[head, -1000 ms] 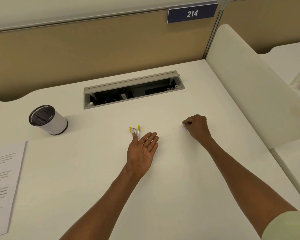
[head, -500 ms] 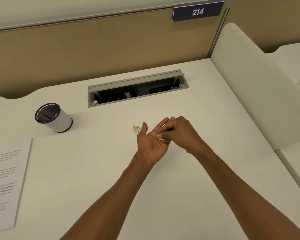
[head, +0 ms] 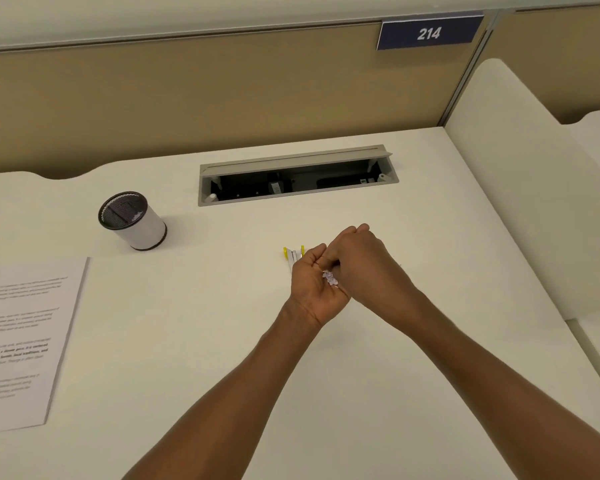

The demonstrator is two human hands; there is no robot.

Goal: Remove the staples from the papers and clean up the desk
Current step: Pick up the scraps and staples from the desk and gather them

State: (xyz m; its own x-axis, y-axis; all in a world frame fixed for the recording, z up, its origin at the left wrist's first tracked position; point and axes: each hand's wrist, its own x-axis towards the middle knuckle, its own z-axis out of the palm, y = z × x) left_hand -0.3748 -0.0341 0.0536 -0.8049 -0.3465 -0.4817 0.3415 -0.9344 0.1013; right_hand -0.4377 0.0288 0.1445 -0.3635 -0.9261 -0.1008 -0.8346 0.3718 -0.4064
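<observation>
Left hand (head: 314,289) is cupped palm-up over the middle of the desk (head: 222,341), and in that palm sits a little heap of pale bits (head: 330,278), staples and paper scraps by the look of it, though they are too small to be sure. Right hand (head: 359,261) is pressed in against it, fingers curled down into the cup; whether it is pinching something or just letting go, I cannot tell. So: left hand open and carrying the scraps, right hand bunched, contents unclear.

Just behind the left fingers lies the staple remover (head: 293,253), yellow tips showing, flat on the desk, nobody touching it. The papers (head: 21,337) lie in a neat stack at the left edge, well apart from the hands. A mesh cup (head: 132,220) stands near the back left, with what may be a few pale bits inside.

My read: pulling the staples looks finished, with the sheets set aside and the tool put down. This is the clean-up. Left to do: tip that handful somewhere, likely the cup, then put the remover away. I see no other debris on the desk, though specks would be hard to spot.
</observation>
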